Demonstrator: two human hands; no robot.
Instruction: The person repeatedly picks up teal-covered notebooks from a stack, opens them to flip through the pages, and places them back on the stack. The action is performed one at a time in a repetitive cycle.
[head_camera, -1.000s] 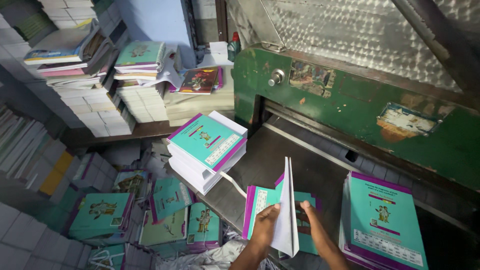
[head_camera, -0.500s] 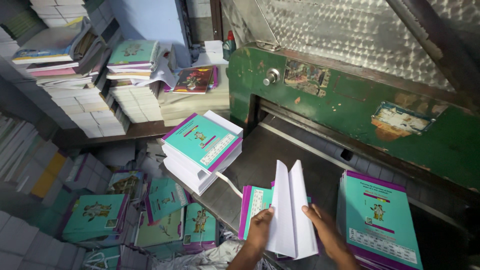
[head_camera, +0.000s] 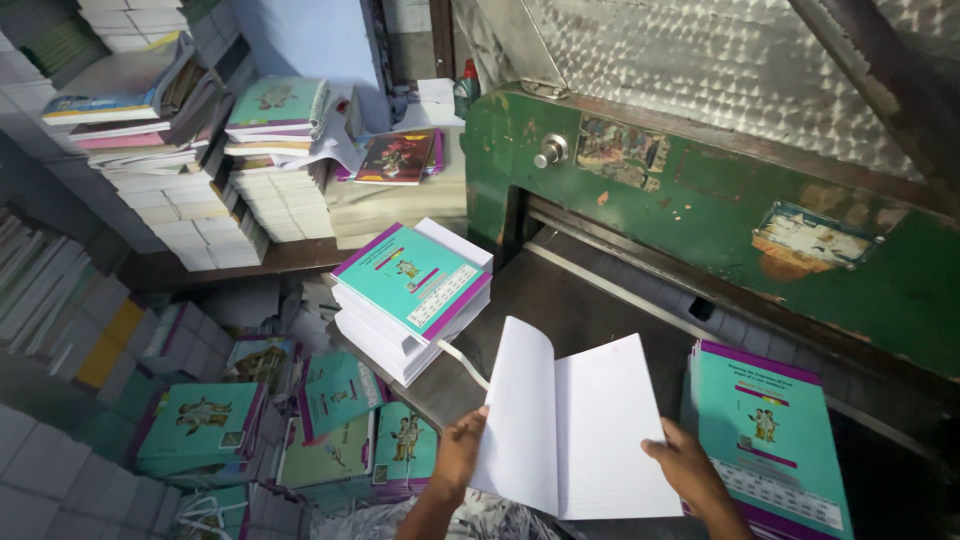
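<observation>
White ruled pages lay spread as the left hand (head_camera: 458, 445) and right hand (head_camera: 690, 468) gripped an open notebook (head_camera: 572, 428) by its edges on the green cutter's bed (head_camera: 590, 310); finished teal stacks (head_camera: 412, 295) sat at ten and three o'clock (head_camera: 770, 440), more unsorted below.

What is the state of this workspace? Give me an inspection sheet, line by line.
Surface: dark metal bed of a green machine.
Job's things: open ruled notebook, pages spread flat.
Clutter: teal-covered stack at the bed's left corner; another stack on the right.
Hands: left hand grips the notebook's left edge, right hand its right.
Cables: nothing seen.
Surroundings: notebooks piled on the floor; paper stacks on shelves; paper trimmings at the bottom.
</observation>
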